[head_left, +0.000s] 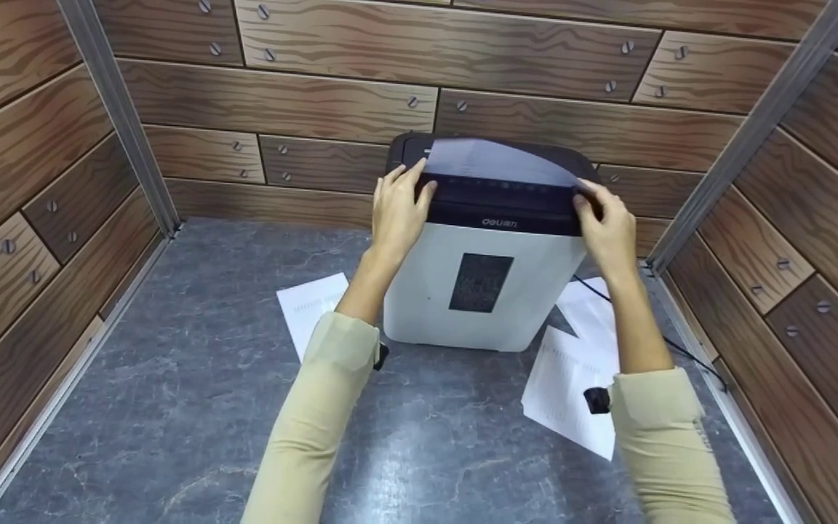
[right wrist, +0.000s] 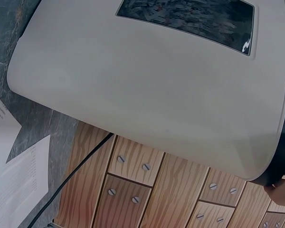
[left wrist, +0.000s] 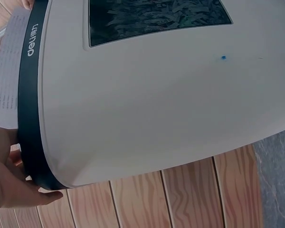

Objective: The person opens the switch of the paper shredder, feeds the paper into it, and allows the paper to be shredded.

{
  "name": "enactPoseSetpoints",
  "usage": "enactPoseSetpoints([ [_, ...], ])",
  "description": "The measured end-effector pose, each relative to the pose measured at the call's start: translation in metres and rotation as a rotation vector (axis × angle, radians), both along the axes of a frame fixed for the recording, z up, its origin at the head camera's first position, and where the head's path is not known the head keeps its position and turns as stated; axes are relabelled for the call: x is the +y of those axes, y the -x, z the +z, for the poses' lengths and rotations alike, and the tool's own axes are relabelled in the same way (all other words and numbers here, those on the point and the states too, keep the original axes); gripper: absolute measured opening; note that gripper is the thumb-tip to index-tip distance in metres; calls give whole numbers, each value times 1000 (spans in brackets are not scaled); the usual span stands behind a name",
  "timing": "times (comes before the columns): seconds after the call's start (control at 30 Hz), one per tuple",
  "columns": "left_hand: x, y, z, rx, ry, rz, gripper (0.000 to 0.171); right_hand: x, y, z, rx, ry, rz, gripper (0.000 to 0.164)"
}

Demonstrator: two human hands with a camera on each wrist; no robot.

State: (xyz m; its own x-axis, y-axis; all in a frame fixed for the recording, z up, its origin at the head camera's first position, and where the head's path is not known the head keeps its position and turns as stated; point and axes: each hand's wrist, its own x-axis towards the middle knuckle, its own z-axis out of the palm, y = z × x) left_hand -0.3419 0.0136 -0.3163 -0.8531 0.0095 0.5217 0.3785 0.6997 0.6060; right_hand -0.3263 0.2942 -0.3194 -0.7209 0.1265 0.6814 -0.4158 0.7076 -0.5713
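A white paper shredder (head_left: 419,291) with a black top and a dark front window (head_left: 481,282) stands on the floor. A sheet of paper (head_left: 495,159) bows up over its top, the lower edge at the slot. My left hand (head_left: 398,207) pinches the sheet's left end, thumb near the black rim. At the opposite end, my right hand (head_left: 608,225) pinches the sheet's right corner. Printed lines show on the sheet (left wrist: 7,80) in the left wrist view. Only some fingertips (right wrist: 282,192) of the right hand appear in the right wrist view.
Printed papers lie on the grey floor (head_left: 193,393), one sheet (head_left: 311,306) left of the shredder and several sheets (head_left: 564,386) to its right. A black cord (head_left: 688,353) runs off to the right wall. Wood-patterned panels (head_left: 302,94) enclose three sides.
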Motion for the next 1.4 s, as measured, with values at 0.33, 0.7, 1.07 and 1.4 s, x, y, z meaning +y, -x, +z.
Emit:
enactPoseSetpoints([
  [0.33,2,-5,0,32,80,16,38,-1,-1,-3,39,8,27,29],
  [0.7,5,-8,-14,251,339,-1,33,-1,-3,-23,173,-98,93,21],
  [1.07,2,-6,-26,339,297,12,33,-6,-3,-35,195,-87,66,22],
  [1.4,4,-5,-27,332,296,21,33,-7,-2,-35,200,-71,59,22],
])
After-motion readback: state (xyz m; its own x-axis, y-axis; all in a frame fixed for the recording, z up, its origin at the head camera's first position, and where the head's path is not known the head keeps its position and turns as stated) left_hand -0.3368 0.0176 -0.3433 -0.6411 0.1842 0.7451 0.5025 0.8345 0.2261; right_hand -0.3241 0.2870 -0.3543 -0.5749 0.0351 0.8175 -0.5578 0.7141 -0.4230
